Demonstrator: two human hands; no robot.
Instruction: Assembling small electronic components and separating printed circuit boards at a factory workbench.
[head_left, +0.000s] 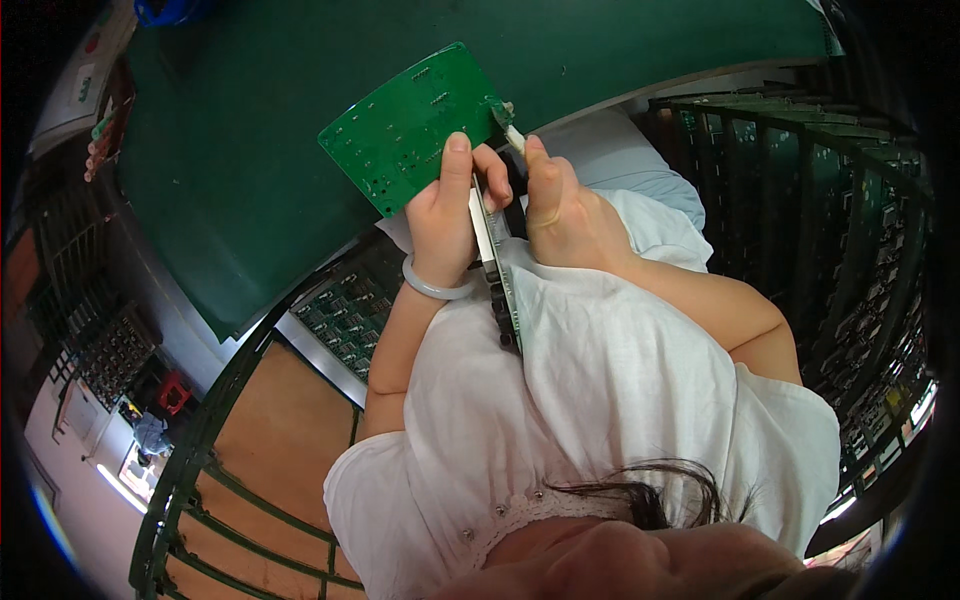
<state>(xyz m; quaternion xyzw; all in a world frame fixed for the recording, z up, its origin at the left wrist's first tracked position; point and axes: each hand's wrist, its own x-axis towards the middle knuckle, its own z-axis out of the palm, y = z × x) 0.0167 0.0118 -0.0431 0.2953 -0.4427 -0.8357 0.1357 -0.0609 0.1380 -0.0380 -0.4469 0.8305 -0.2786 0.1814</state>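
My left hand (440, 225) is closed on a green circuit board (410, 120), thumb on its solder side, holding it tilted above the table. A second circuit board (492, 255), seen almost edge-on with black and white parts, runs from beside my left fingers down against the white shirt. Whether those fingers also grip it I cannot tell. My right hand (575, 220) is closed on a small tool with a white handle (515, 138), perhaps a brush. Its far end meets the right edge of the green board, where a small part sticks out; the tip is too small to make out.
The green table (620, 45) spreads beyond my hands. A rack (810, 190) of many circuit boards stands close on my right. Below the table's left edge lies a tray of boards (350, 315), near a dark-framed brown panel (270, 420). Something blue (165, 10) sits at the far left.
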